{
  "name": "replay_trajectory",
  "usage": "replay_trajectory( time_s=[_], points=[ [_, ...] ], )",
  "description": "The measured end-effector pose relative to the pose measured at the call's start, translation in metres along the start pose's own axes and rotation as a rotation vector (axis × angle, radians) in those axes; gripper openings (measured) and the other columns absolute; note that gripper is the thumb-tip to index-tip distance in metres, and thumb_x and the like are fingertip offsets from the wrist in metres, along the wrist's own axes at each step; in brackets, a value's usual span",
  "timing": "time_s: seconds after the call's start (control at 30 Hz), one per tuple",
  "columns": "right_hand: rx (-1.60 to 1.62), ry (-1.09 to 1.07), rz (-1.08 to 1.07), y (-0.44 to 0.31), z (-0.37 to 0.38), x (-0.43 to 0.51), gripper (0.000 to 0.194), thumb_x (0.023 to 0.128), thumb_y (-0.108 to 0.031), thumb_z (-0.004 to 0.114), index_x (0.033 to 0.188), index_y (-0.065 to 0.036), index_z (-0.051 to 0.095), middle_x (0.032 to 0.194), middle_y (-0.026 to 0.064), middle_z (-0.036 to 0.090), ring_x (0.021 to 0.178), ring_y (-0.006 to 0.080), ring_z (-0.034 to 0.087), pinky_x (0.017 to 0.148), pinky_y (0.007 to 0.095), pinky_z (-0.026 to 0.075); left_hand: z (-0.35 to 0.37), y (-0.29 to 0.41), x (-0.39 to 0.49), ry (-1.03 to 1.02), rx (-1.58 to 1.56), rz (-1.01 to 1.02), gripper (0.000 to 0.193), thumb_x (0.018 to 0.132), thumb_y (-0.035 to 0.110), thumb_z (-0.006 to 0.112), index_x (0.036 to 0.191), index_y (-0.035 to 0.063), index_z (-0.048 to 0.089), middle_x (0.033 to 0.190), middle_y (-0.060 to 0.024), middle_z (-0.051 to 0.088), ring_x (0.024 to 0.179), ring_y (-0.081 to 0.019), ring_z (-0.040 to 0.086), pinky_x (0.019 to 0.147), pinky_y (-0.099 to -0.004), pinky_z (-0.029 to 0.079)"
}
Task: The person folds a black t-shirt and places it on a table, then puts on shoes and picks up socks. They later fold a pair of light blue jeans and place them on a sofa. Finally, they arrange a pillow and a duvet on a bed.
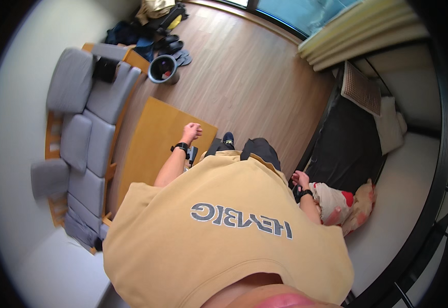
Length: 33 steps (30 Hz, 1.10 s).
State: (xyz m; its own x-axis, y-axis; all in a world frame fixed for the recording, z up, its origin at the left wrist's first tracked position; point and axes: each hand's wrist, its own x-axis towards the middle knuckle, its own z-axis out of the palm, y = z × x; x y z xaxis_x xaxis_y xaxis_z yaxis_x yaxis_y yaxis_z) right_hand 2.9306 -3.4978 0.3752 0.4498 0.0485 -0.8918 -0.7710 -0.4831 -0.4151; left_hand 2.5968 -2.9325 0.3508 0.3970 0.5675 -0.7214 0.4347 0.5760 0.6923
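My left hand (191, 132) hangs in front of me on the left, above the yellow-brown wooden table (150, 142). Its fingers are loosely bent, and I see nothing in them. A black band with a small grey device (192, 154) is strapped at that wrist. Low on my right, my right hand (300, 178) is beside the dark-covered bed (347, 142), fingers slightly apart and holding nothing visible. Another black band (305, 192) circles the right wrist. Close to that hand lies a pale cloth bundle with red patches (331, 202); whether they touch is unclear.
A grey-cushioned wooden sofa (102, 111) runs along the left wall. Beyond the table stands a waste bin (163, 70), near slippers (183, 57) and piled bags (158, 17). Wood-look flooring (239, 73) stretches to a glass door (304, 13) and a beige curtain (366, 32). Black bed framing (437, 169) curves along the right.
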Motion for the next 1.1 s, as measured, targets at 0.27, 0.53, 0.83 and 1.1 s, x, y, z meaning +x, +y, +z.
replay_trajectory(
  time_s=[0.27,0.53,0.83,1.1],
  points=[
    [0.078,0.026,-0.272,-0.158,0.047,0.075,0.016,0.098,-0.026,0.066,0.095,-0.011,0.068,0.078,0.0016,0.07,0.062,0.0133,0.065,0.052,0.0288,0.048,-0.002,0.116,0.102,-0.103,0.122,-0.215,0.017,0.1,0.023,0.059,0.086,0.0143,0.057,0.07,0.0003,0.059,0.059,-0.0111,0.057,0.05,-0.0253,0.046],
    [0.213,0.081,-0.202,-0.293,0.084,0.132,0.016,0.101,-0.019,0.059,0.104,-0.01,0.072,0.077,-0.0012,0.068,0.063,0.0102,0.067,0.055,0.0272,0.047,0.056,0.221,0.233,-0.36,0.69,-0.243,0.011,0.098,0.025,0.06,0.1,0.0146,0.06,0.082,-0.004,0.065,0.069,-0.019,0.064,0.058,-0.0344,0.05],
    [0.408,0.209,-0.191,-0.315,0.032,0.147,0.021,0.1,-0.014,0.052,0.107,-0.006,0.07,0.078,0.0048,0.071,0.066,0.0123,0.066,0.056,0.0262,0.05,0.243,0.401,0.401,-0.22,0.586,-0.215,0.022,0.098,0.028,0.059,0.113,0.0124,0.062,0.09,-0.0045,0.069,0.074,-0.0203,0.068,0.058,-0.0315,0.049],
    [0.568,0.415,0.174,-0.319,-0.004,0.129,0.021,0.099,-0.013,0.05,0.109,-0.009,0.068,0.089,0.003,0.072,0.074,0.0147,0.069,0.061,0.0296,0.055,0.523,0.509,0.505,-0.554,0.721,0.011,0.028,0.098,0.029,0.064,0.109,0.0031,0.067,0.084,-0.0043,0.07,0.068,-0.01,0.065,0.056,-0.0231,0.047]
  ],
)
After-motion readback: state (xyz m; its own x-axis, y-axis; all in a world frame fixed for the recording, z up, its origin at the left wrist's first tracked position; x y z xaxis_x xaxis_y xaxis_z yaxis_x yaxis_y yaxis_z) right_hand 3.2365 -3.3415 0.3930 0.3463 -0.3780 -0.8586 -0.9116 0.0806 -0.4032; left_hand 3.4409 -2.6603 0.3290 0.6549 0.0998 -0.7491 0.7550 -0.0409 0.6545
